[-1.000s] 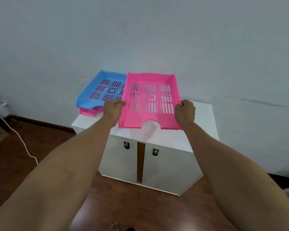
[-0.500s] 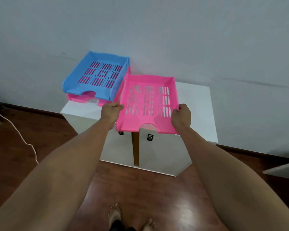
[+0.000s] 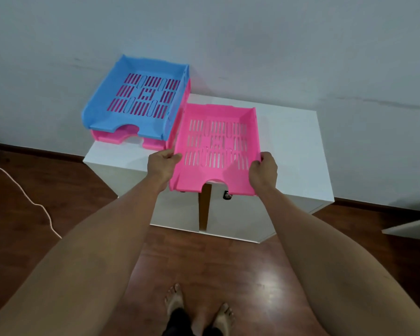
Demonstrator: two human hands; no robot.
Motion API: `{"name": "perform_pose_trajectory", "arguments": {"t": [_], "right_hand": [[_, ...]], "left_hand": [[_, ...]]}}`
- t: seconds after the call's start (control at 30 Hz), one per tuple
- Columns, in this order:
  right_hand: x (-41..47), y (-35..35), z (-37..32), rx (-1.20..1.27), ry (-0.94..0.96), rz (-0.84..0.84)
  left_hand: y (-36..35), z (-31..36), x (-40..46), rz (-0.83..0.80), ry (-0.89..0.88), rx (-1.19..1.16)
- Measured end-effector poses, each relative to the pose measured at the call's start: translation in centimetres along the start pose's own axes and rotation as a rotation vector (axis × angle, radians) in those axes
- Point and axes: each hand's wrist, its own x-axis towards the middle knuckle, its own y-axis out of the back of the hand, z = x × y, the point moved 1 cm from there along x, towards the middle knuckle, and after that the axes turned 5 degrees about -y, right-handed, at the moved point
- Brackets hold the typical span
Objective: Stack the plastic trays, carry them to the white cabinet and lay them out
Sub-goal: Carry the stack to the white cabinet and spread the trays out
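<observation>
Both hands hold a slotted pink tray (image 3: 216,144) over the middle of the white cabinet (image 3: 294,151). My left hand (image 3: 161,163) grips its left wall and my right hand (image 3: 263,169) grips its right wall, near the notched front edge. That front edge juts past the cabinet's front. To the left, a blue tray (image 3: 138,98) sits stacked on another pink tray (image 3: 121,138) at the cabinet's back left corner, overhanging its left side.
A grey wall stands right behind the cabinet. The cabinet has two doors with small locks (image 3: 227,195) and a gap between them. A white cable (image 3: 34,204) trails over the dark wood floor at the left. My bare feet (image 3: 199,309) stand in front.
The pink tray has come down and toward me, away from the blue stack, and the view has tilted down so my feet show.
</observation>
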Motion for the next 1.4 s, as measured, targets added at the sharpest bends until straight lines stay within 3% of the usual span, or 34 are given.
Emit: {"name": "perform_pose_trajectory", "arguments": {"t": [0.73,1.1,1.17,1.4], "right_hand": [[7.8,-5.4,-4.7,-0.029,-0.069,0.093],[8.4,-4.4,-4.6,-0.069,-0.100,0.038],[6.6,-0.8,-5.5,-0.019,-0.014,0.017],[5.6,-1.8,-6.8,-0.166,0.094,0.046]], "left_hand": [[2.9,-1.4,5.9,0.035,-0.018,0.171],[1.9,-1.0,5.6,0.056,-0.034,0.264],[2.4,1.0,1.7,0.104,-0.097,0.242],[3.3,1.2,3.2,0.142,-0.094,0.310]]}}
